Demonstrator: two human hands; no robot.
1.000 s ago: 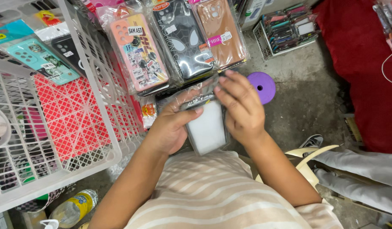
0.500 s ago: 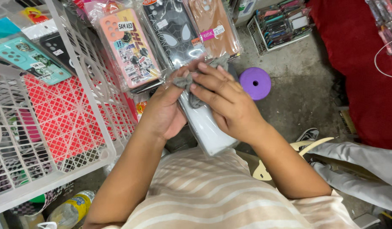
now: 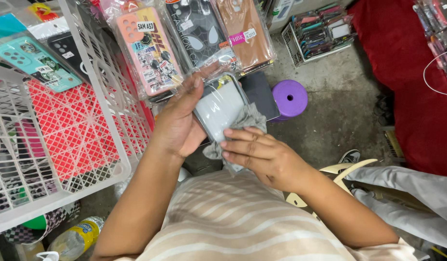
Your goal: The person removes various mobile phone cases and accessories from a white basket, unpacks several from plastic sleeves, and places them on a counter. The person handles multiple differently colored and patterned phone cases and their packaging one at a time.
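Your left hand (image 3: 177, 128) gripped the grey phone case (image 3: 219, 108) at chest height, fingers closed around its edge. Your right hand (image 3: 262, 157) pinched its crumpled clear wrapper (image 3: 247, 121) below. Behind hung bagged cases: pink (image 3: 146, 48), black (image 3: 197, 31), brown (image 3: 245, 31), each bearing a small rectangular label. A white basket (image 3: 64, 135) stood left.

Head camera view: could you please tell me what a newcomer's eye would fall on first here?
At centre, the left hand grips a pale phone case in clear wrap, while the right hand pinches the crumpled wrap below it. Above them hangs a row of packaged phone cases, pink, black and brown. A white wire basket over red mesh fills the left, and a purple stool stands on the concrete floor.
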